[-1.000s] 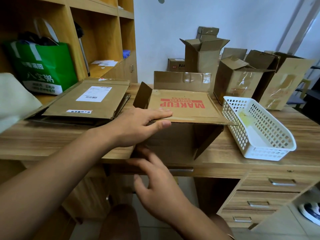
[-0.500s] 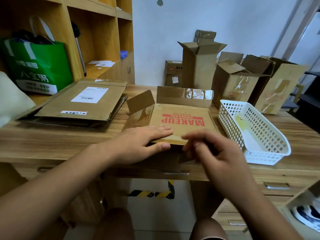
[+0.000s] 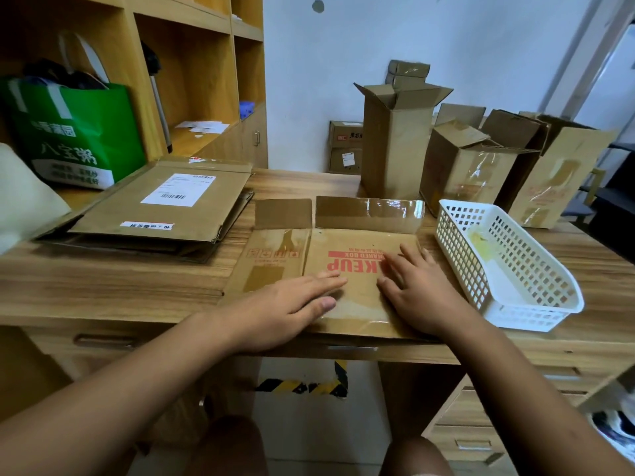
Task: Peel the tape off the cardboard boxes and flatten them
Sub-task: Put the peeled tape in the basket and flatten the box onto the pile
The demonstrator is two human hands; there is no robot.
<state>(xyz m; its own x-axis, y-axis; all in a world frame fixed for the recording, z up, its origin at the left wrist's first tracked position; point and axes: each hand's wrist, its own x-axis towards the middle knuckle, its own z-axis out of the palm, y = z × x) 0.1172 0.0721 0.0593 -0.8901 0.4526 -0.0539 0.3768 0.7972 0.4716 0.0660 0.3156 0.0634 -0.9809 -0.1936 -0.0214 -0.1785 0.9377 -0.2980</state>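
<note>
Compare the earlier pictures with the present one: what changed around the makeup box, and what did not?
The box went from half-standing to lying flat on the desk. The right hand came up from below the desk edge onto it; the left hand stayed on top. The basket, flat stack and back boxes stayed put.

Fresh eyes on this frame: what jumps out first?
The left hand and right hand press flat on a flattened brown cardboard box with red lettering at the wooden desk's near edge. A white plastic lattice basket sits just right of it; upright brown cardboard boxes stand behind, and a stack of flattened brown cartons lies at left.
</note>
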